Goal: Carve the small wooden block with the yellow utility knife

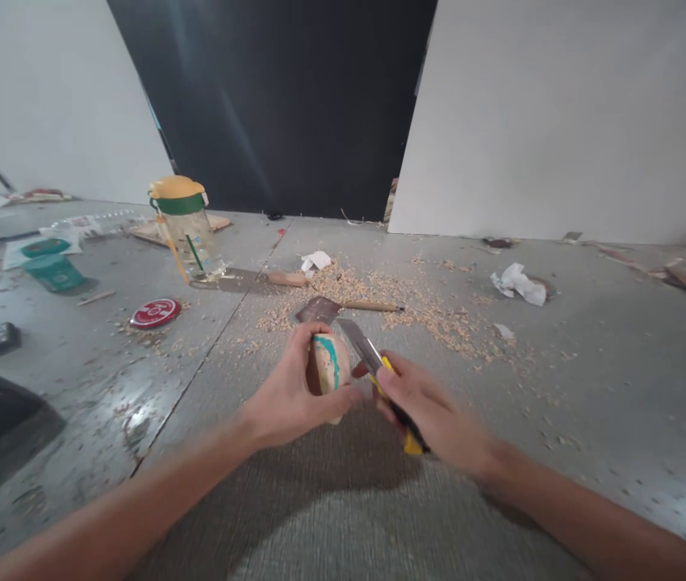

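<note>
The left hand (294, 391) holds the block (332, 363) above the floor (591, 387), near the middle of the view; its fingers are curled around the upper left side, with the thumb across the lower front, parted only by the width of the block. The block is pale, rounded and marked with a teal stripe. The right hand (424, 395) grips the knife (370, 355), its fingers closed around the yellow and black handle and the thumb laid along it. The blade points up and to the left, just beside the right side of the block; contact between the two cannot be confirmed from this angle. Beyond the hands, shavings (361, 284) are scattered over the floor. Among them lies a stick (373, 307) with a dark tip, its left end meeting a flat brown piece (319, 309). Behind these are a small wood piece (287, 278) and a white scrap (316, 260), close together. To the left, a bottle (182, 238) with a yellow and green top stands upright, behind a red lid (155, 313) lying flat. A teal box (54, 273) is farther left. A crumpled tissue (521, 285) lies to the right, well apart from the knife
</note>
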Action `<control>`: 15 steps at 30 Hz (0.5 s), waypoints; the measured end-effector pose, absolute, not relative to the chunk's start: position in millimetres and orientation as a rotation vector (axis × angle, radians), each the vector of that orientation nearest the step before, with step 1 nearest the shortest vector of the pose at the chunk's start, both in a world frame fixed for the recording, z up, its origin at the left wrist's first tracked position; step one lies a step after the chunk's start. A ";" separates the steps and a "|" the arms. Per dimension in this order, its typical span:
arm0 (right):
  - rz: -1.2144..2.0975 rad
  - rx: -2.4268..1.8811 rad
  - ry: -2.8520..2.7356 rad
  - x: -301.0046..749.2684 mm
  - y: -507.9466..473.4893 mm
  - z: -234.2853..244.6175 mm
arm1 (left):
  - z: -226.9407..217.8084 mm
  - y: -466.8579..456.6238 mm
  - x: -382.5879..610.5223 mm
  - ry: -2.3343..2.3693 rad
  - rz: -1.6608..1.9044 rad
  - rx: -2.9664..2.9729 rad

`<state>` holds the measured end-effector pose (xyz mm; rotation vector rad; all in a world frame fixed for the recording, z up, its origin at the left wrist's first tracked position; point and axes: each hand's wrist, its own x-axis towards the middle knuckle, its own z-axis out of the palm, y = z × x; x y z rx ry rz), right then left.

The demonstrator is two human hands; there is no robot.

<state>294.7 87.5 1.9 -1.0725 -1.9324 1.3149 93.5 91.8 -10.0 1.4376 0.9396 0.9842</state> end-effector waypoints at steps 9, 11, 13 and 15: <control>0.664 -1.128 -2.410 309.6 98.9 1.1 | -12.0 95.1 83.8 1.116 0.976 1.874; 0.630 -1.121 -2.442 309.1 98.0 -1.2 | -14.4 96.1 83.5 1.116 1.004 1.947; 0.606 -1.093 -2.461 309.3 97.4 -2.8 | -16.7 97.1 83.2 1.098 1.036 1.979; 0.581 -1.049 -2.482 309.8 96.8 -3.1 | -18.4 97.5 83.0 1.091 1.058 1.981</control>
